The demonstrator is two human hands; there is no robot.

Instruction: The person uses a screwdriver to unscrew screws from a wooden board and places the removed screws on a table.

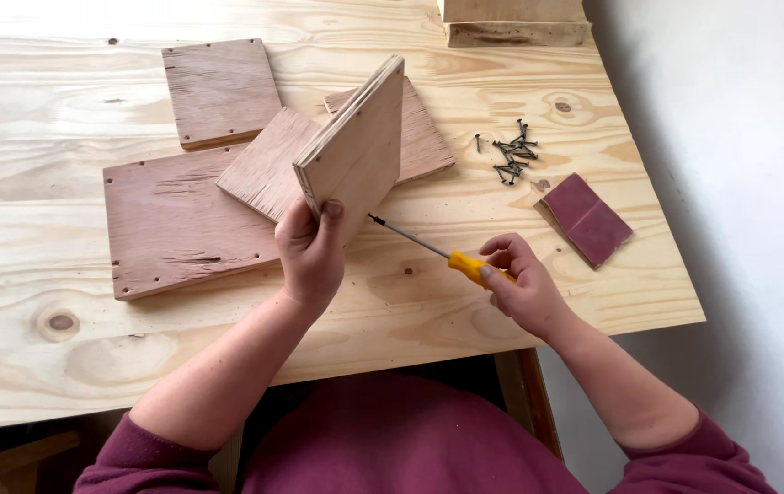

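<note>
From the head view, I judge a screw is being driven: my left hand (311,252) grips the upright panel (355,151) at its lower corner, and my right hand (522,288) is closed on the screwdriver (428,247). Its tip touches the panel edge just beside my left fingers (331,212), so the next turn needs a steady, square push.

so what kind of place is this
Likely a home woodworking bench: a bare plywood tabletop with cut plywood panels, loose dark screws, and a yellow-handled screwdriver in the right hand.
</note>
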